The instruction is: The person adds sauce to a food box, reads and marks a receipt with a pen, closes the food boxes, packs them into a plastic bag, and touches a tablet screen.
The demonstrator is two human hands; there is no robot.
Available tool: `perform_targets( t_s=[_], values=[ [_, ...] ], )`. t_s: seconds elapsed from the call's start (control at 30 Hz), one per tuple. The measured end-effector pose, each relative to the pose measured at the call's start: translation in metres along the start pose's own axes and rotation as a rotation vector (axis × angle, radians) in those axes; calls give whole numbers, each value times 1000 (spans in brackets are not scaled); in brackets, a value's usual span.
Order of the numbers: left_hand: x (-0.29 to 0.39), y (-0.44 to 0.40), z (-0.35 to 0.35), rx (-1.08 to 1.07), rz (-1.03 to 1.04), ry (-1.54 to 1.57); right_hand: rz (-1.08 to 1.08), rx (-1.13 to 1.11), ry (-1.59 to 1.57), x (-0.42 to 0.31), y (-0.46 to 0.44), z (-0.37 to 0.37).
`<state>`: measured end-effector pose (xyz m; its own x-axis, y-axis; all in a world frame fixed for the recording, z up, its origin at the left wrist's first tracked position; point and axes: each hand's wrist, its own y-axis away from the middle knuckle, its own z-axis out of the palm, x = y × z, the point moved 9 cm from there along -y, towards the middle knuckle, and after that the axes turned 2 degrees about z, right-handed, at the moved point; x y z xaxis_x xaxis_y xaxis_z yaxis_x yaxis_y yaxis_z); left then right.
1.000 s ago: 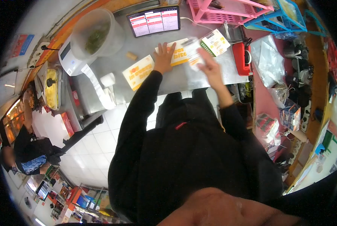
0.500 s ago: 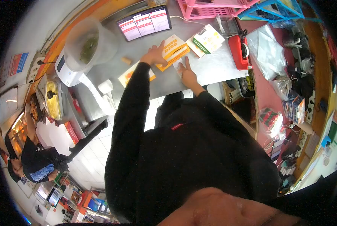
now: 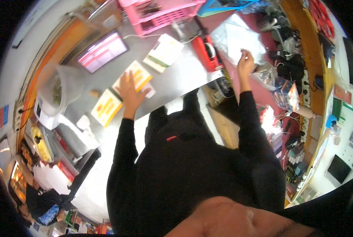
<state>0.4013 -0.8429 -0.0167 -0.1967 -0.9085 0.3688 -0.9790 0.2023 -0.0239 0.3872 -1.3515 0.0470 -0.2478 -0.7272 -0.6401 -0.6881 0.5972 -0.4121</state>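
Observation:
My left hand (image 3: pixel 131 93) lies with spread fingers on a white and yellow box (image 3: pixel 138 76) on the metal counter (image 3: pixel 172 83). A slip of paper (image 3: pixel 149 90) sticks out from under that box, by my left thumb. Another yellow and white box (image 3: pixel 107 107) rests just to the left. Up and to the right stands a white and green box (image 3: pixel 163 52). My right hand (image 3: pixel 245 65) is over the clear plastic bags (image 3: pixel 237 39) on the reddish surface; its fingertips are pressed together, and what they hold, if anything, is too small to name.
A red tape dispenser (image 3: pixel 206 53) stands at the counter's right end. A tablet (image 3: pixel 102 51), a clear tub (image 3: pixel 60 89) and a white scale (image 3: pixel 46 114) are at the left. Pink trays (image 3: pixel 160 15) stand at the back. Another person (image 3: pixel 46 203) is at the lower left.
My right hand has moved from the slip of paper beside the box to the plastic bags on the right. My left hand now lies flat on the box. The view has turned to the right.

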Motion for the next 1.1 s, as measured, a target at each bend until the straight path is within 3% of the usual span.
perform_targets(
  t_s=[0.07,0.2,0.27,0.47,0.57,0.67,0.77,0.87,0.97,1.1],
  values=[
    [27,1,6,121,59,224,-179,-78,206,62,-69,8],
    [108,11,21,166,147,326,-258,-726,497,181,-107,89],
    [147,23,37,120,140,396,-178,-1207,690,214,-95,109],
    [270,9,94,-4,100,684,-354,-1059,423,180,-109,87],
    [345,-38,110,-47,313,799,-213,-859,283,205,-115,86],
    [396,-94,124,0,426,796,-19,-975,99,219,-116,80],
    [432,-148,154,-7,507,743,-140,-1205,355,177,-106,65],
    [460,-178,197,-106,546,622,-334,-1135,376,167,-101,76],
    [461,-190,232,-167,523,516,-538,-903,255,172,-107,86],
    [455,-189,249,-182,521,446,-486,-897,230,189,-109,87]
  ],
)
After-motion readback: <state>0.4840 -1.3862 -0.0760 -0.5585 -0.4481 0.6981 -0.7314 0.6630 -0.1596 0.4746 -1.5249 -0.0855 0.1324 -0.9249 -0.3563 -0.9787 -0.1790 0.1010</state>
